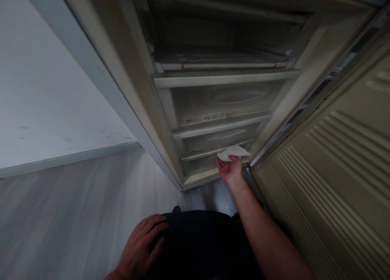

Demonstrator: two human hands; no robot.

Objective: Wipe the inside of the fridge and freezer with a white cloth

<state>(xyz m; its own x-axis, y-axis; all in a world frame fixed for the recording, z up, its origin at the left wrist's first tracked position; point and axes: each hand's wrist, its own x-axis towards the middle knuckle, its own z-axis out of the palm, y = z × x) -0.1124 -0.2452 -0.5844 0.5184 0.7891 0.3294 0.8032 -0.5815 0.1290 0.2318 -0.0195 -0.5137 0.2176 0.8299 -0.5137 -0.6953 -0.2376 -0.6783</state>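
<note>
My right hand (pixel 230 169) reaches palm-up to the lowest part of an open freezer (pixel 227 79). Its fingers hold a folded white cloth or tissue (pixel 233 152); which of the two I cannot tell. The cloth is against or just in front of the bottom drawer (pixel 199 164). My left hand (pixel 143 241) lies on my dark-clothed leg (pixel 198 239), fingers stretched out and holding nothing. Above the cloth are two more clear-fronted drawers, the upper one (pixel 195 103) with small marks along its lower edge.
The ribbed freezer door (pixel 344 162) stands open close to my right arm. A wire shelf (pixel 219 65) with rust spots sits higher up inside. On the left are a white wall (pixel 57 77), its baseboard (pixel 70 155) and grey wood-look flooring (pixel 76 215).
</note>
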